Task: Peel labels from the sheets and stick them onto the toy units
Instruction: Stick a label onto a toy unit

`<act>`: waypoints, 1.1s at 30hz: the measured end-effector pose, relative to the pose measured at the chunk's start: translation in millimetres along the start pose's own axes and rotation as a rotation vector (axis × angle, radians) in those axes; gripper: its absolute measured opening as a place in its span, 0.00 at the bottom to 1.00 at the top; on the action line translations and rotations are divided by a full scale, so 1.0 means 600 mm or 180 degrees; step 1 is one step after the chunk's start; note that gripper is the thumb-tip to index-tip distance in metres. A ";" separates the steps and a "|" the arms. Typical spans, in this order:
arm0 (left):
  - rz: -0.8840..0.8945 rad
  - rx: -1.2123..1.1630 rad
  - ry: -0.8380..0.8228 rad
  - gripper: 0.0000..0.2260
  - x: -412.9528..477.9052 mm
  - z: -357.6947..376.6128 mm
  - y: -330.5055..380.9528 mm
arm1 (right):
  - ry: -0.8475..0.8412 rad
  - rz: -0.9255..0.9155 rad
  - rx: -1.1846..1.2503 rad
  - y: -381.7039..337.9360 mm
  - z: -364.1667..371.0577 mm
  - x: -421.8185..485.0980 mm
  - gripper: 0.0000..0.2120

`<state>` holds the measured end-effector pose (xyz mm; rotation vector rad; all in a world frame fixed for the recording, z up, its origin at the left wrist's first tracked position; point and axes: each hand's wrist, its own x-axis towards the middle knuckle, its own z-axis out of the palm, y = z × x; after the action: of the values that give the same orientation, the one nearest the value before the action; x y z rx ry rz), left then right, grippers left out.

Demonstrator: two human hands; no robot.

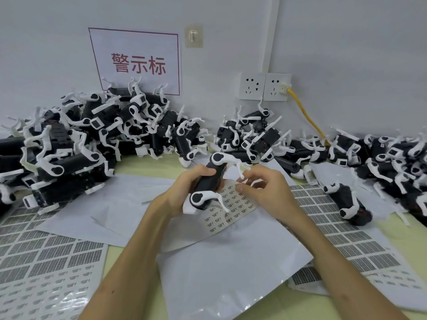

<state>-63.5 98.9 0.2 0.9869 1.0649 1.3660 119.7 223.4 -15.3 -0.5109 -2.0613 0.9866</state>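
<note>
Toy unit of black plastic with white legs [209, 181] is held above the pale green table [143, 162], its long axis pointing away and slightly right. The left hand [187, 188] grips its body with curled fingers. The right hand [263, 190] pinches the far edge of the white label sheet [233, 204] beside it.

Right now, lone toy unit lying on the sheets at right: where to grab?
Take the lone toy unit across its black body, between the two white leg joints, from above. It lies flat with that stretch bare; the thin white legs at its ends look too slender to hold.
</note>
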 end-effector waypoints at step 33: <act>0.0303 0.0182 0.0638 0.23 0.013 -0.013 -0.012 | 0.0067 0.0101 0.0883 -0.006 -0.011 0.000 0.07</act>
<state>-69.4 106.0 -8.9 0.9674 1.2247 1.5446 124.9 224.4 -9.8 -0.4069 -1.8632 1.2567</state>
